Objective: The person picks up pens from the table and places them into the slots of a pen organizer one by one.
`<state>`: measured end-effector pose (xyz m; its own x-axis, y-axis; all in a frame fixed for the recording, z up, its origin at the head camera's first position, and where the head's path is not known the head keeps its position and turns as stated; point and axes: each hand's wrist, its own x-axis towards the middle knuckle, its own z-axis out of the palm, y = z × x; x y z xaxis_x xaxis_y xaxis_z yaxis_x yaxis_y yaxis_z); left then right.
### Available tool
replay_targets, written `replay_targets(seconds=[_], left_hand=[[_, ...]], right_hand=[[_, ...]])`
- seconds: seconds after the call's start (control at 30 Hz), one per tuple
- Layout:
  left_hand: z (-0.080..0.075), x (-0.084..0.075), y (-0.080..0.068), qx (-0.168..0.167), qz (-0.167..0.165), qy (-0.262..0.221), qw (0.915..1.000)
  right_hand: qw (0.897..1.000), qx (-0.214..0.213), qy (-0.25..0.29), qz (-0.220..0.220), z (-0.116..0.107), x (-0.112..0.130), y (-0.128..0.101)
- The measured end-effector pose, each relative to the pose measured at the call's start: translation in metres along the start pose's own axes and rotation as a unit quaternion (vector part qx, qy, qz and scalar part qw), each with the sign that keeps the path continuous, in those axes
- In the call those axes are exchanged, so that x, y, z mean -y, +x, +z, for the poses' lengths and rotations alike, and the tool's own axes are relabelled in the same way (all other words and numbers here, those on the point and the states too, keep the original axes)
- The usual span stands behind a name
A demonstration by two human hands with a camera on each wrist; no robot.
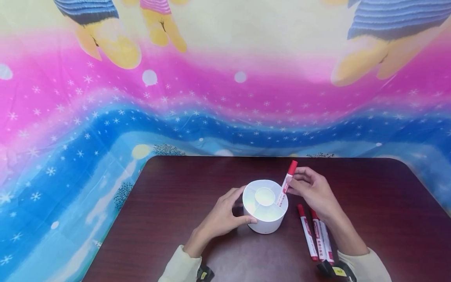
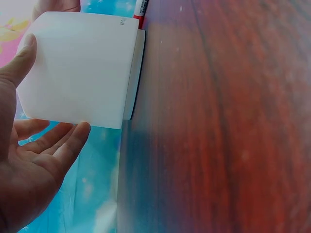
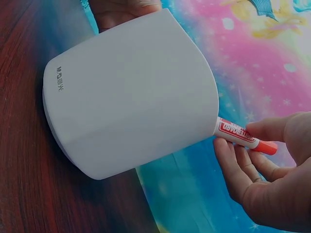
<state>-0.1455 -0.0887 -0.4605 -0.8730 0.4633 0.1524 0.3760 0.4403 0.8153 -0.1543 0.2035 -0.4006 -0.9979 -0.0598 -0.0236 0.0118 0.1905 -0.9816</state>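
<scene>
Marker entering holder

Right hand (image 1: 313, 190) is pinching a red marker (image 1: 287, 184), tip already inside the white holder (image 1: 265, 211) mid-counter (image 1: 176, 188). Left hand (image 1: 222, 219) is bracing the wall. Best kept upright, lowered slowly into one outer compartment.

Dark wooden table (image 1: 370, 203), white pen holder (image 1: 266, 219), two red markers (image 1: 315, 237)
</scene>
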Motion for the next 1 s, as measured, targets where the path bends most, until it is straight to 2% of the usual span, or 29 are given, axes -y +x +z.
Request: replay_targets(seconds=[0.2, 0.8, 1.0], left_hand=[[0.0001, 0.0002, -0.0002, 0.000, -0.002, 0.000, 1.0000], [0.0007, 0.0002, 0.0007, 0.001, -0.005, 0.000, 1.0000], [-0.0001, -0.0009, -0.0003, 0.003, -0.011, -0.002, 0.9999]], right_hand=[[1.000, -0.002, 0.004, -0.007, 0.0024, -0.0013, 0.0009], [0.995, -0.007, -0.091, -0.032, 0.0095, -0.0065, -0.0016], [0.995, 0.000, -0.092, -0.043, 0.0080, -0.0034, -0.0036]])
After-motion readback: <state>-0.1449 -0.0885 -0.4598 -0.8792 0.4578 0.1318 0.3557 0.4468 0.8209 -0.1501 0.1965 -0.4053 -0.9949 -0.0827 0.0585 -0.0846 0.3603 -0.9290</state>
